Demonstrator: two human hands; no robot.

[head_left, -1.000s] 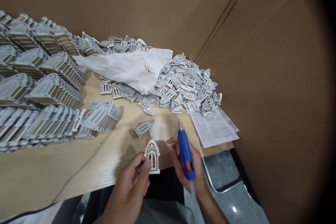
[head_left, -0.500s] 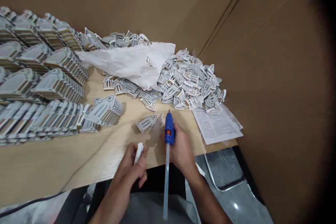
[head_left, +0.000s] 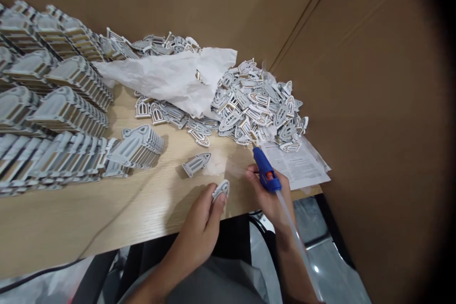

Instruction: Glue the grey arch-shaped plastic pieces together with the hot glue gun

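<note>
A blue hot glue gun (head_left: 262, 164) is gripped in my right hand (head_left: 276, 206), its nozzle pointing away and a little left. From its rear a long translucent glue stick (head_left: 295, 235) runs down across my forearm. My left hand (head_left: 199, 223) is closed around a small grey-white arched piece (head_left: 222, 189); thumb and fingers cover most of it. Just beyond that hand, a grey arched window-shaped piece (head_left: 197, 164) lies alone on the wooden table (head_left: 149, 213). The glue gun's tip is close to a heap of similar pieces (head_left: 249, 109), though I cannot tell if it touches.
Many stacks of arched pieces (head_left: 67, 114) fill the left side, with a shorter leaning stack (head_left: 137, 147) at their right end. Crumpled white paper (head_left: 167, 80) covers part of the heap. Printed sheets (head_left: 297, 164) lie at the right edge, beside a brown wall (head_left: 374, 118).
My right hand has moved right with the glue gun, which now tilts left. My left hand has moved right and up, turning the piece so its arched top shows.
</note>
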